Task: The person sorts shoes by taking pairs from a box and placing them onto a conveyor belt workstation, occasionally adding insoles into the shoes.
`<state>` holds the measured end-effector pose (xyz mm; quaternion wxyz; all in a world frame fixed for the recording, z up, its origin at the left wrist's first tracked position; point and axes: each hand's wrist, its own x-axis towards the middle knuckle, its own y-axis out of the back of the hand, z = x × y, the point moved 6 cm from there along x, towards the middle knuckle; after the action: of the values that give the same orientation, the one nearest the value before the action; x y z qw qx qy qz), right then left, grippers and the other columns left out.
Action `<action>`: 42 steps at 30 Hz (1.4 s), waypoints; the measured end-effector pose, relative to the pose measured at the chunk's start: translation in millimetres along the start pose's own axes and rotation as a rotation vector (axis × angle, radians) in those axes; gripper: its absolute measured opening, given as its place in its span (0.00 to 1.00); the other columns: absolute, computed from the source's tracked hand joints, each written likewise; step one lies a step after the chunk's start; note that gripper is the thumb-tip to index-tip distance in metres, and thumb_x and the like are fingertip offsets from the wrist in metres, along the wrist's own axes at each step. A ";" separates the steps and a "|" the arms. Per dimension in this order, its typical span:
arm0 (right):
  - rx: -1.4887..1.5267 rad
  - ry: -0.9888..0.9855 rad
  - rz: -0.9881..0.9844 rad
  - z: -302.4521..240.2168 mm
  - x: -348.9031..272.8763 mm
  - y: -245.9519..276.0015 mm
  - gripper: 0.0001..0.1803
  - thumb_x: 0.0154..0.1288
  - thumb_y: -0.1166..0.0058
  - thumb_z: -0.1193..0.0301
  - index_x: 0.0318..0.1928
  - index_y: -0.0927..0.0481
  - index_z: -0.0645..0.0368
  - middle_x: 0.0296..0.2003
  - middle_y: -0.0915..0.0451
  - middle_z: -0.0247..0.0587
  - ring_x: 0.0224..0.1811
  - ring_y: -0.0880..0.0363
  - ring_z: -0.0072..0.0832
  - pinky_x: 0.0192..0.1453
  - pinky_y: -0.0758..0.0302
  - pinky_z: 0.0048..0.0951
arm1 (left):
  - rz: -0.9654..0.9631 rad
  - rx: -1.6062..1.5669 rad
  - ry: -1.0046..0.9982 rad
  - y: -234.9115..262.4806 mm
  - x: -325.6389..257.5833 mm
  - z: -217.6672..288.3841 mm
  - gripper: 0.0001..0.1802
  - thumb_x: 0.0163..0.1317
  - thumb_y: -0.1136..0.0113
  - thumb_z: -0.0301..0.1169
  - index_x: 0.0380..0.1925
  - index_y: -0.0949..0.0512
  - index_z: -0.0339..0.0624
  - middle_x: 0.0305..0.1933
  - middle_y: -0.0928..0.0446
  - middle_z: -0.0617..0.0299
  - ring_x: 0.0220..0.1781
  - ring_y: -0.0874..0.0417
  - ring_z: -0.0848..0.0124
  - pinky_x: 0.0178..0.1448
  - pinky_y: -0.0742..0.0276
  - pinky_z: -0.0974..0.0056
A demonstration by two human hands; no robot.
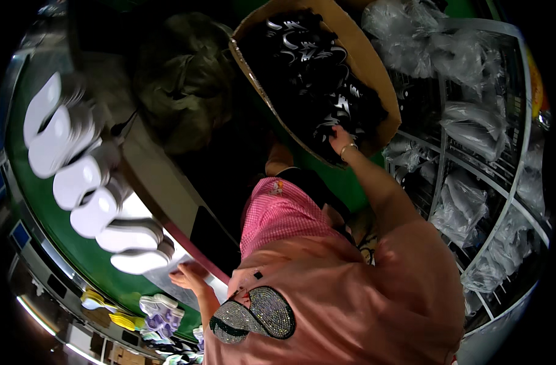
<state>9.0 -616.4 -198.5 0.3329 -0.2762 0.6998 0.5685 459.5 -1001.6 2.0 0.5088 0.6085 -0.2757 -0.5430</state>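
My right hand [340, 141], with a bracelet at the wrist, reaches into the near end of a cardboard box [368, 52]. Its fingers are bent against a black shoe upper [331, 129] with white markings and seem to pinch it; the fingertips are partly hidden. Many similar black pieces [305, 52] fill the box. My left hand [191, 278] rests at the edge of a pale worktable [174, 182], fingers stretched out and nothing in them. Just beyond those fingers lie stacks of white sole-shaped pieces [138, 258], running along the table toward the far left.
At right stands a metal rack [510, 194] holding clear plastic bags [463, 204]. A dark olive cloth or bag [187, 85] lies beyond the table. Lilac-and-white shoes [162, 313] and yellow pieces [126, 320] sit at the lower left. The floor [351, 188] is green.
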 end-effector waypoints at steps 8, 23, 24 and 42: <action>-0.090 -0.230 0.002 -95.4 144.3 32.1 0.33 0.55 0.55 0.56 0.60 0.51 0.43 0.50 0.34 0.45 0.50 0.35 0.42 0.51 0.37 0.44 | -0.115 -0.389 0.204 -7.4 -19.1 24.9 0.39 0.56 0.56 0.51 0.58 0.59 0.41 0.24 0.37 0.65 0.13 0.40 0.79 0.15 0.40 0.73; 0.857 -0.219 0.162 -58.2 179.0 27.3 0.27 0.57 0.56 0.57 0.52 0.36 0.62 0.48 0.31 0.45 0.47 0.32 0.36 0.51 0.39 0.33 | -0.086 -0.425 0.240 -10.7 -25.8 20.1 0.39 0.56 0.56 0.49 0.59 0.59 0.40 0.44 0.48 0.59 0.38 0.47 0.69 0.39 0.51 0.65; 0.897 -0.288 0.146 -46.2 162.3 33.1 0.28 0.56 0.53 0.55 0.50 0.34 0.65 0.46 0.30 0.44 0.46 0.33 0.33 0.50 0.39 0.34 | -0.091 -0.442 0.227 -14.4 -22.1 19.9 0.39 0.56 0.56 0.49 0.59 0.59 0.40 0.45 0.49 0.58 0.40 0.48 0.68 0.41 0.51 0.65; -0.160 1.771 0.153 -353.1 -417.8 58.6 0.14 0.43 0.44 0.55 0.23 0.24 0.51 0.20 0.34 0.40 0.27 0.33 0.38 0.43 0.42 0.44 | 0.120 -1.351 -0.288 83.2 -46.1 32.7 0.43 0.47 0.46 0.47 0.59 0.56 0.43 0.63 0.55 0.56 0.63 0.52 0.61 0.59 0.48 0.55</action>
<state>172.0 -947.1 209.8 -0.3890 -0.5891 0.6750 0.2145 434.8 -998.6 99.5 0.7637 0.0640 0.0249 -0.6419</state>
